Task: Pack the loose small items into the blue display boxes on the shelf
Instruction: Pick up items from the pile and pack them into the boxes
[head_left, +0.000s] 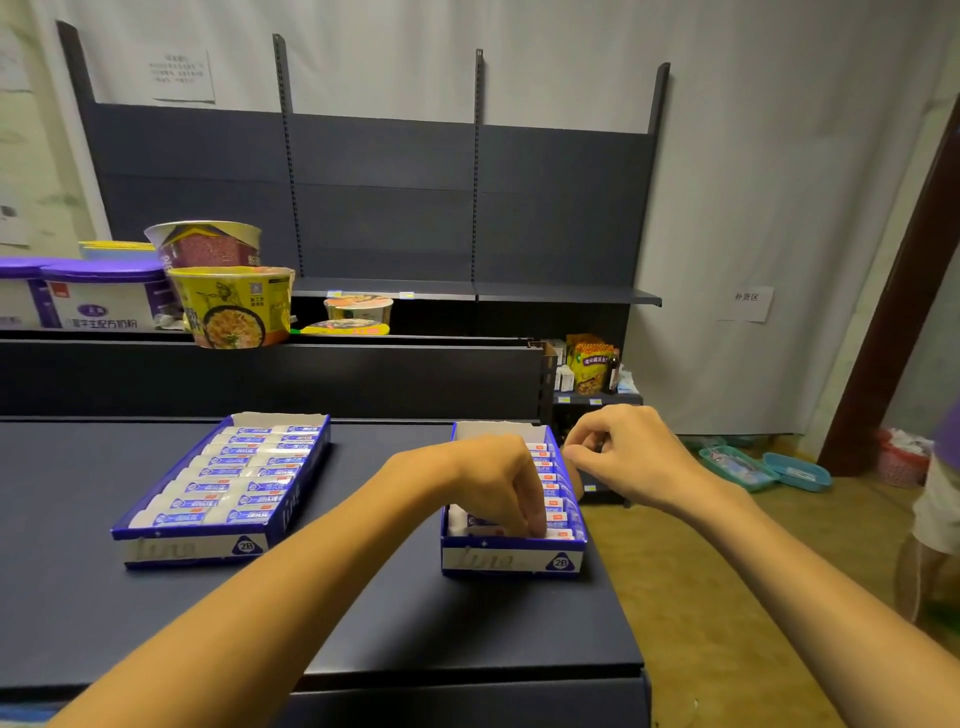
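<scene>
Shelf (363, 613) in our head view carries 2 blue display boxes marked 2B: the left box (197, 548) looks full of white-and-blue packets (244, 473). Our left hand (498, 483) curls into the right box (511, 558), seemingly pinching a packet. Our right hand (623, 452) pinches its far corner.
</scene>
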